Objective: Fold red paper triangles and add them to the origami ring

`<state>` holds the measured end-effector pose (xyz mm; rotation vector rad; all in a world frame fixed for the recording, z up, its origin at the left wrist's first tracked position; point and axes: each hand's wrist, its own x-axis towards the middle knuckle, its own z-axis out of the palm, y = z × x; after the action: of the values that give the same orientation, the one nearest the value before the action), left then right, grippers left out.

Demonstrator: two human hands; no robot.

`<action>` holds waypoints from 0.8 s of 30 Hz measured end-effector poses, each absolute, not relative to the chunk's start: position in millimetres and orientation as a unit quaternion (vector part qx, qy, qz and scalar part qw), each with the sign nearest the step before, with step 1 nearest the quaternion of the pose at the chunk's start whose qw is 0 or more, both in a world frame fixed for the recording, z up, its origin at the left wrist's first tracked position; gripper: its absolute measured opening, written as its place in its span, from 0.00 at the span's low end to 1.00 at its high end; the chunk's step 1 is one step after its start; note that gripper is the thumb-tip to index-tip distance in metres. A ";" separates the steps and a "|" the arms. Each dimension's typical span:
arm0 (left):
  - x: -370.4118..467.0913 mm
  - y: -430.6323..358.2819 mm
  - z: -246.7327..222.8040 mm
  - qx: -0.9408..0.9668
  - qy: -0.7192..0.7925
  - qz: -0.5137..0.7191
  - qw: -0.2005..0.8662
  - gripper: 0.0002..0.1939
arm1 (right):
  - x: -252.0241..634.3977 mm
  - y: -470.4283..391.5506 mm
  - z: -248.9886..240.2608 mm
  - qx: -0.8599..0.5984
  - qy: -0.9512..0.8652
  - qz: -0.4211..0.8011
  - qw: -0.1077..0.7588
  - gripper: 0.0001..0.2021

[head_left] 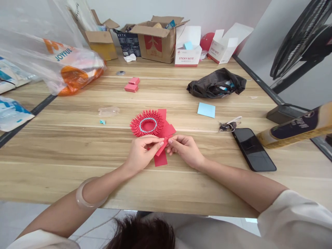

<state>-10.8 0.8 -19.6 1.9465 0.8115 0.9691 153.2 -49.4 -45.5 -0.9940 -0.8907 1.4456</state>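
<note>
Between my two hands is a small red paper strip (162,148), folded at its top. My left hand (145,148) pinches its upper left edge between thumb and fingers. At its right edge, the thumb and fingertips of my right hand (184,148) close on the same paper. Under and behind it lie several flat red paper slips (160,160), partly covered by my hands. Just beyond my left hand sits a round red ring of folded paper pieces (133,126), spiky outside, with a pale blue band inside.
Two red paper blocks (131,88), a blue sticky-note pad (206,110) and a black plastic bag (216,84) lie farther back. Keys (228,126), a phone (254,148) and a yellow bottle-like container (295,128) are right. Cardboard boxes (157,41) line the wall; a plastic bag (75,72) lies left.
</note>
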 end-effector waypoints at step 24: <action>-10.5 0.7 -18.6 0.774 0.313 0.367 0.410 0.04 | 153.2 -50.3 -45.4 -0.437 -0.397 0.591 0.549 0.12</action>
<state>-10.5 0.7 -18.6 1.9489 0.7875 0.9252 153.2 -50.3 -45.4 -1.0348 -0.9400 1.3995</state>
